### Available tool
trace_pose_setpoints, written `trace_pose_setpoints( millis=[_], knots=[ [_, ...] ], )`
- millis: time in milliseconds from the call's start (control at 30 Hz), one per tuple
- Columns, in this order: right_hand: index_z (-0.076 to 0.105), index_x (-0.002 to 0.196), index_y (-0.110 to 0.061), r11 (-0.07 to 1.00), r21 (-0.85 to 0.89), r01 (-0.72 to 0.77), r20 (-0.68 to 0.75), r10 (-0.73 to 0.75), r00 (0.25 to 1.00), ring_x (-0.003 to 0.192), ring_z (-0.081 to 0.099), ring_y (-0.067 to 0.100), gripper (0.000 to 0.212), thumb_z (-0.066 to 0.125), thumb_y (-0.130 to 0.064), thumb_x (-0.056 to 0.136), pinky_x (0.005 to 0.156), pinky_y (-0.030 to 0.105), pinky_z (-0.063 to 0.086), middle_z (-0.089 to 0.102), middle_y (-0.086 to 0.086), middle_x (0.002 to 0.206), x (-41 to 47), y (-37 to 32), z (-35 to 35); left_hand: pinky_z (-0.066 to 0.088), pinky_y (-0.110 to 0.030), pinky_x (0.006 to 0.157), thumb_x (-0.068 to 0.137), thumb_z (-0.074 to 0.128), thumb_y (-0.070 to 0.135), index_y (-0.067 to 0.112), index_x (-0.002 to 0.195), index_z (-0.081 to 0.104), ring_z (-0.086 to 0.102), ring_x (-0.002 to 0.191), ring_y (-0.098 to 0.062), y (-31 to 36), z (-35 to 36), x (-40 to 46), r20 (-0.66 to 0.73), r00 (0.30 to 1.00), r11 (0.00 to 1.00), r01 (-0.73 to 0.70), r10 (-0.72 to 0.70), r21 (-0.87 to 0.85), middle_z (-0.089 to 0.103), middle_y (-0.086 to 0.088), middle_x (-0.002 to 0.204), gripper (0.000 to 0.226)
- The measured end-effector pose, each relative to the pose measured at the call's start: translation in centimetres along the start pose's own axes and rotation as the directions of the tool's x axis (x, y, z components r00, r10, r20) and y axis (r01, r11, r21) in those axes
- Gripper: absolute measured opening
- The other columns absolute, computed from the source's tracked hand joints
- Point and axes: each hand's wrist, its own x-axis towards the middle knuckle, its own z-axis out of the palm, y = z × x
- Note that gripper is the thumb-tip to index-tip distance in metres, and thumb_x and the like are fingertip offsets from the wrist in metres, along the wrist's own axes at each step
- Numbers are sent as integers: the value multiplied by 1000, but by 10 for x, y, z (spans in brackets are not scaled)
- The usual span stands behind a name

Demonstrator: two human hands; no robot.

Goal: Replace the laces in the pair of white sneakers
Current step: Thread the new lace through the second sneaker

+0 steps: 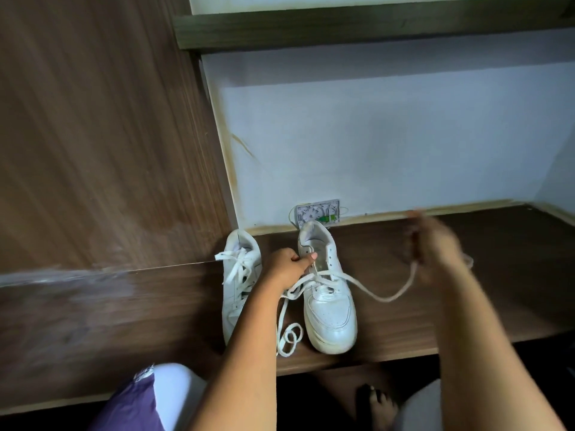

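Sneakers sit side by side on the dark wood bench (466,290), toes toward me, heels toward the pale wall (373,135). Going from nine o'clock across, I see the wood-grain side panel (93,135) first, then the left sneaker (238,275), still laced, with loose lace ends splayed over its tongue. My left hand (286,265) comes next; its grip is tight on the collar edge of the right sneaker (326,300), thumb pressed onto the tongue area, forearm crossing the left sneaker's toe. The right sneaker stands upright at centre, its upper eyelets bare. A white lace (367,290) runs from its lower eyelets out toward three o'clock, sagging in a curve just above the bench, and rises to my right hand (435,241). That hand is blurred, raised above the bench at about two o'clock from the shoe, and its grip pinches the lace. The lace's other end (289,334) lies coiled on the bench at seven o'clock from the right sneaker's toe. Behind the right heel, at twelve o'clock, a small wall plate (317,213) with wires sits against the wall.
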Motion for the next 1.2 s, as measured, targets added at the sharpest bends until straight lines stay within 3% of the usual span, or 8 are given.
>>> trace_pose_setpoints(
  millis=[100,233,467,567,733,900,1100,1200],
  knots=[
    [72,85,-29,798,-457,394,485,-147,862,55,55,-8,8,77,-27,80,51,7,38,64,-14,66,-25,35,49,34,-28,54,85,56,61,15,64,48,47,56,-17,1,4,-6,-47,999,999,14,-12,34,48,0,58,52],
    [75,94,-22,456,-680,574,605,-93,791,75,61,12,17,74,-31,80,58,17,40,66,-8,76,-27,68,72,30,-28,50,87,55,56,15,57,43,45,53,-15,4,3,-7,-75,997,996,-18,25,92,43,2,53,52],
    [60,67,-28,529,-672,518,585,-50,809,67,51,12,25,61,-37,90,59,24,36,51,2,83,-12,62,64,31,-28,51,89,56,52,17,59,42,43,54,-13,0,4,-7,-81,994,993,-70,78,100,43,3,55,48],
    [70,104,-29,460,-667,586,646,-35,763,89,56,16,19,57,-36,93,79,26,44,51,2,102,-17,65,71,35,-30,57,89,53,55,18,64,46,49,62,-16,1,3,-6,-52,997,995,-55,60,85,48,3,60,46],
    [70,95,-18,503,-677,538,603,-40,796,90,56,14,23,66,-39,87,78,23,41,50,-1,99,-16,67,71,50,-33,82,89,27,73,18,133,52,57,107,-27,-12,10,-9,142,984,994,109,-107,-3,53,-8,135,75],
    [64,91,-22,656,-628,418,549,-7,836,87,57,16,12,59,-33,93,76,26,45,53,4,102,-10,69,70,41,-28,60,98,40,50,14,80,60,47,55,-14,-17,4,-11,105,973,893,231,-206,-386,53,-6,67,45],
    [56,92,-14,728,-633,262,437,58,897,77,52,20,24,44,-33,100,71,31,42,57,4,88,-3,73,74,47,-27,80,81,72,42,17,100,63,59,96,-14,-27,-11,-27,431,895,945,229,-111,-232,66,-2,107,32],
    [54,82,-19,812,-566,143,393,114,912,73,51,22,26,43,-37,98,70,38,45,65,15,100,6,82,73,53,-28,88,83,74,17,14,92,65,65,84,-11,-36,0,-30,476,880,984,95,-11,-153,70,-5,92,14]
  ],
)
